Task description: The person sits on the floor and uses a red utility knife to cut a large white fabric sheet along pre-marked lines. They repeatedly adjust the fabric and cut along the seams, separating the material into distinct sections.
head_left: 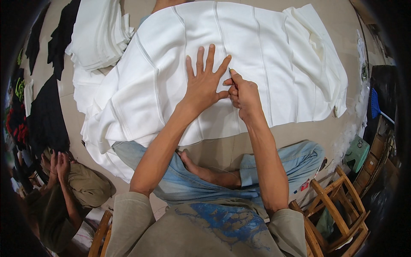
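Observation:
A large white cloth (239, 38) with several raised seams running across it lies spread over the floor in front of my crossed legs. My left hand (204, 83) rests flat on it, fingers spread, next to one of the seams. Just to the right, my right hand (244, 94) is closed in a pinch, its fingertips low over the same seam. From that pinch sticks the tip of a small, thin, dark tool (230, 69); most of it is hidden by the fingers, so its kind cannot be told.
Folded white cloth pieces (96, 36) are stacked at the far left, with black cloth (47, 115) beyond them. Another person's hands (60, 165) show at the lower left. To the right are a wooden stool (338, 210), a green plastic box (357, 152) and a blue-headed tool (376, 103).

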A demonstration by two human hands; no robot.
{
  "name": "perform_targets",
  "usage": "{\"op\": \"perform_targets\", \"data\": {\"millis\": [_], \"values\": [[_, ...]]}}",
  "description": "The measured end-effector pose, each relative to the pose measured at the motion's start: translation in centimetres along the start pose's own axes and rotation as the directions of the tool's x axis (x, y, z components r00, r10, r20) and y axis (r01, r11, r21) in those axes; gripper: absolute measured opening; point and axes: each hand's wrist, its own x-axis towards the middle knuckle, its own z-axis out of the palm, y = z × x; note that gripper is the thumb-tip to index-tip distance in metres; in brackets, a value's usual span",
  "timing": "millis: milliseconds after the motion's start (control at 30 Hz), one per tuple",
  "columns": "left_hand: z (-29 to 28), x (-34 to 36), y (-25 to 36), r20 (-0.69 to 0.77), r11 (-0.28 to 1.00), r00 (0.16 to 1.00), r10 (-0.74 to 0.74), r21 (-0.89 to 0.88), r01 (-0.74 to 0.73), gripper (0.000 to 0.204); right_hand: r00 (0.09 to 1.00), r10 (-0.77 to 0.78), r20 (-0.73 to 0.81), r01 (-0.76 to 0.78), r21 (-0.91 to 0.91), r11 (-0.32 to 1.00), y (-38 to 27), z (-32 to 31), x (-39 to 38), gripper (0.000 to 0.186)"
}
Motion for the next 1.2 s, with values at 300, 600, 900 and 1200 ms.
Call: {"op": "perform_targets", "data": {"millis": [300, 600, 900, 1200], "values": [[-0.1, 0.0, 0.0, -0.004, 1.000, 1.000, 0.006, -0.004, -0.006, 0.109, 1.000, -0.014, 0.006, 0.013, 0.023, 1.000, 0.2, -0.1, 0.4, 0.040], [0.0, -0.2, -0.4, -0.023, 1.000, 1.000, 0.018, 0.002, -0.018, 0.118, 0.996, -0.092, -0.018, 0.091, -0.068, 0.994, 1.3, -1.6, -2.3, 0.047], [-0.2, -0.8, -0.6, -0.010, 0.999, 1.000, -0.013, 0.045, 0.013, 0.132, 0.773, -0.612, -0.167, 0.368, -0.668, 0.647, 1.8, -4.2, -0.9, 0.030], [-0.8, -1.1, -0.7, 0.036, 0.999, 0.999, -0.038, 0.032, 0.036, 0.134, 0.731, -0.663, 0.162, 0.538, -0.735, 0.414, -0.2, -1.8, 1.8, 0.024]]}}
